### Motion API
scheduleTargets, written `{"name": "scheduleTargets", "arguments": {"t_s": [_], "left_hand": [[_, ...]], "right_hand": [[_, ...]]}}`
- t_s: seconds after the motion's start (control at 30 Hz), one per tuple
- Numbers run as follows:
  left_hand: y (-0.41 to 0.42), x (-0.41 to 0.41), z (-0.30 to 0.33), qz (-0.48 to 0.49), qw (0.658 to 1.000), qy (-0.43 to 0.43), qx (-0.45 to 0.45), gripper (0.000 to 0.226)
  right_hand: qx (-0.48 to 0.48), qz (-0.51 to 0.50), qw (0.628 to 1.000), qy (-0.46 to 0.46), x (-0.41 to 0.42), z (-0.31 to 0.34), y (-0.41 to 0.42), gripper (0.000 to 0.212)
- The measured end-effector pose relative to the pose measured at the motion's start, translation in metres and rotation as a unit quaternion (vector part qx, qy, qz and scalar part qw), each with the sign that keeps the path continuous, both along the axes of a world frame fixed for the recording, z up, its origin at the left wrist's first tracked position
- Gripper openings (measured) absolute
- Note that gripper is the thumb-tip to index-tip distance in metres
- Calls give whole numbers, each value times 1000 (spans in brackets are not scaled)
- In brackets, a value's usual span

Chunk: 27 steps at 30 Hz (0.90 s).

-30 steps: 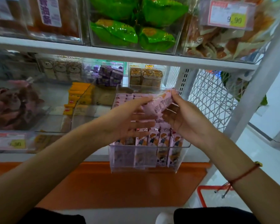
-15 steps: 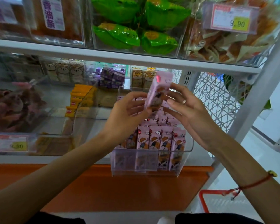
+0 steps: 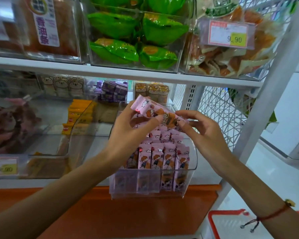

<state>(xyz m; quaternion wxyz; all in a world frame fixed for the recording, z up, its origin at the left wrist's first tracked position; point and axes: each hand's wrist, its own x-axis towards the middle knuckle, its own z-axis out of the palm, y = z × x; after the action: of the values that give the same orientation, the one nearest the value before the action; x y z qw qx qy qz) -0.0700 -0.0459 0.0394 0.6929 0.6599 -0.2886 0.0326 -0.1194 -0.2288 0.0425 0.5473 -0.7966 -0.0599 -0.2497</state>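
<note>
The left hand (image 3: 128,133) and right hand (image 3: 202,133) each pinch an end of the pink packet (image 3: 155,112), held tilted just above the clear bin (image 3: 194,161), so the person does best to turn it upright and slide it gently into a gap among the standing packets (image 3: 163,157).

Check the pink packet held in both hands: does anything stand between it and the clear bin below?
Nothing visible does. The left hand and right hand hold the packet just above the bin, whose top is open. Upright packets fill its front rows, so free room there looks tight.
</note>
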Motion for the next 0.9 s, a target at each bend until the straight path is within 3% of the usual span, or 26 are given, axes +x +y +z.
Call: {"name": "scheduleTargets", "arguments": {"t_s": [0.13, 0.23, 0.3, 0.37, 0.47, 0.67, 0.8, 0.9], "left_hand": [[-3, 3, 5, -4, 1000, -14, -28, 41], [-13, 17, 7, 48, 998, -40, -18, 41], [-24, 31, 6, 69, 996, -57, 21, 40], [-36, 45, 2, 73, 992, -62, 85, 43], [-49, 67, -2, 50, 981, -53, 180, 47], [-76, 96, 3, 8, 939, -121, 320, 42], [-95, 110, -6, 39, 865, -200, 459, 42], [-93, 119, -11, -21, 835, -192, 514, 32]], "right_hand": [[-11, -56, 998, -12, -2, -1, -14, 20], [-85, -136, 986, 35, -1, -11, -28, 30], [-101, -141, 979, 106, 0, -19, -33, 37], [-100, -109, 978, 146, 0, -25, -32, 29], [-137, -91, 979, 123, -1, -32, -28, 15], [-146, -85, 981, 91, 1, -36, -31, 15], [-192, -95, 974, 75, 0, -35, -33, 16], [-229, -106, 964, 81, 0, -35, -36, 26]]}}
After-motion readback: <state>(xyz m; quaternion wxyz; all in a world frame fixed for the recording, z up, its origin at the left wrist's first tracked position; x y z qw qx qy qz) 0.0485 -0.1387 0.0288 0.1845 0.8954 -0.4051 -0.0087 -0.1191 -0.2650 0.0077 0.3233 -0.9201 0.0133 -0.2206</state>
